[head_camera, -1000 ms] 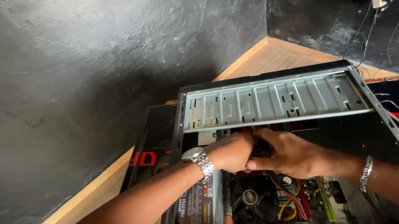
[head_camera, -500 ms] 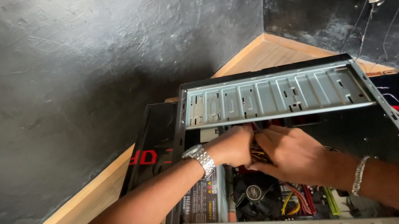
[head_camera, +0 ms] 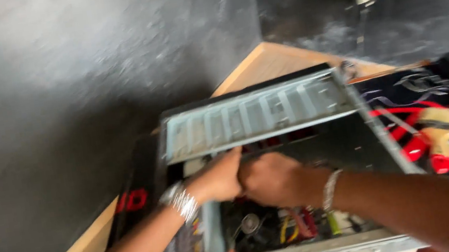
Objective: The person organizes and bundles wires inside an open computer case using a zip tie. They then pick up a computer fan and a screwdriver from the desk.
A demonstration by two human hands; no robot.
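An open computer case [head_camera: 269, 114] lies on a wooden bench [head_camera: 268, 61] in the corner of two dark walls. The picture is blurry. Both hands are inside the case, close together and touching each other near the middle. The left hand [head_camera: 217, 177] has its fingers curled, and the right hand [head_camera: 273, 179] is curled too, but I cannot tell what they are gripping because the hands hide it. The left wrist has a shiny silver watch [head_camera: 181, 201] on it, and the right wrist has a thin bracelet [head_camera: 330, 188]. Just behind the hands is the grey metal wall of the case with a row of slots. Below the hands you can see a small round fan [head_camera: 248, 224] and yellow and red wires [head_camera: 294, 228]. To the right of the case lies a red and tan tool [head_camera: 435, 137] on a dark mat [head_camera: 401, 92].
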